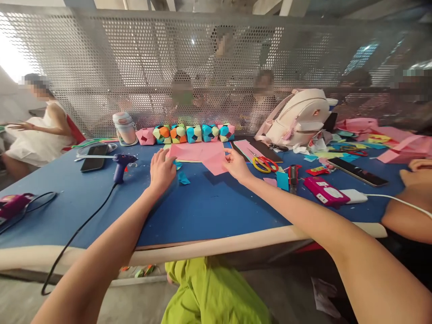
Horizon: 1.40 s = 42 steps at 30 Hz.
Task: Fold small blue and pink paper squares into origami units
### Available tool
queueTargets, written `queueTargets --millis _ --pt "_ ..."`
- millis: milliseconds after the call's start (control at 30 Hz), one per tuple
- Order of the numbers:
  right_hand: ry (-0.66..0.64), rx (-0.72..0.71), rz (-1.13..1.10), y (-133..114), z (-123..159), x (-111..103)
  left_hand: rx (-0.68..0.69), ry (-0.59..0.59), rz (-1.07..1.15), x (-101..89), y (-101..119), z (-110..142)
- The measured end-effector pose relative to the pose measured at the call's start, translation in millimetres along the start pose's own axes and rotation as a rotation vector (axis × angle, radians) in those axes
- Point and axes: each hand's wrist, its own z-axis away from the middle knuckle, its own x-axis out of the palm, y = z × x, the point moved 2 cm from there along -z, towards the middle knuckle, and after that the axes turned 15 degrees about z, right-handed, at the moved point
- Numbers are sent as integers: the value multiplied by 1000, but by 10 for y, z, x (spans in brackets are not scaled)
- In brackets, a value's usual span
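Both arms are stretched forward over a blue table [209, 207], elbows low and forearms angled inward, with pink paper framed between the two hands. The left hand [160, 167] is placed palm down at the paper's left end, its fingers loosely bent and the thumb set apart; whether anything is gripped there cannot be told. By the right hand [236, 165], turned inward, a pink sheet [214, 164] is pinched at its right edge between thumb and fingertips, one corner pointed toward the wearer and a shadow cast beneath. It is overlapped with another pink sheet [187, 152], laid flat behind (the exact number of layers cannot be made out).

Six folded paper balls [194, 134] are lined up beyond, beside one bottle [124, 129]. Two small blue scraps [184, 178] are seen near the left hand. One glue gun [122, 167] is laid farther left, near one of two phones [94, 158]; the other is set at right. Two purple power strips [324, 191] are counted, one at each side, and one pale backpack [300, 118] is stood against the perforated screen [145, 67].
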Motion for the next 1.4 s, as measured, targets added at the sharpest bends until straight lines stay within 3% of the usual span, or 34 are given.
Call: queueTargets --millis 100,200,367,467,533,767,967,1067,1200,1300,1400 --pt "-40 -6 -9 35 133 -86 137 44 71 -37 234 -39" --pt "-49 12 -16 75 222 -143 115 -63 300 20 504 -67" --pt "-72 36 -42 54 350 -226 -218 -203 731 249 939 -26" --pt "-93 32 -70 31 406 -272 -551 -278 1209 422 1140 30" --pt "-110 26 -96 40 424 -296 -654 -302 1369 512 1233 48" --pt "-147 -83 -14 68 440 -371 -844 -306 1532 752 1194 72" --pt "-145 -430 203 28 542 -345 -1026 -273 1597 810 1134 118" --pt "-129 -522 239 54 576 -321 -1065 -267 1613 787 1123 127" --pt "-147 -475 216 32 583 -337 -1061 -235 1648 749 1102 156" --pt "-151 -338 216 -13 585 -367 -1012 -204 1677 718 1123 200" --pt "-150 -181 200 -34 598 -384 -928 -264 1721 686 1209 259"
